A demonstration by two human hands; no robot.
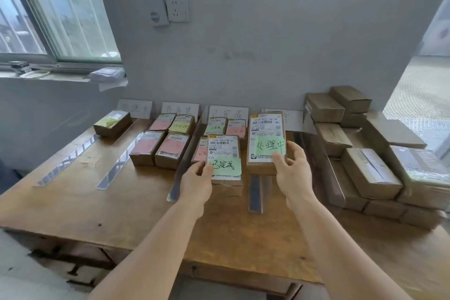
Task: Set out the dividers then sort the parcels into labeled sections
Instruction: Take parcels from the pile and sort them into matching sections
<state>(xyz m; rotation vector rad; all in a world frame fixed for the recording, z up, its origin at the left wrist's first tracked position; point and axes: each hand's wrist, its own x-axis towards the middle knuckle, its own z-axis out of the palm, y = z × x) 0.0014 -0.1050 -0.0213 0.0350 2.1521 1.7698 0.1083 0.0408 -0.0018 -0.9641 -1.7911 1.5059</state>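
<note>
My left hand (197, 179) grips a small cardboard parcel (225, 157) with a green note, held over the third section. My right hand (291, 169) grips a taller parcel (266, 134), also with a green note, raised above the fourth section. Several clear dividers lie in rows on the wooden table (121, 207); one divider (119, 162) stands left of middle. White paper labels (228, 112) lean on the wall behind each section. One parcel (112, 123) lies in the first section. Several pink- and green-noted parcels (160, 143) fill the second, and others (225, 126) lie in the third.
A stack of unsorted brown boxes (370, 151) fills the table's right side up to its edge. A window sill (60, 75) with small items is at the left. A wall socket (177, 8) is above the labels. An open doorway is at far right.
</note>
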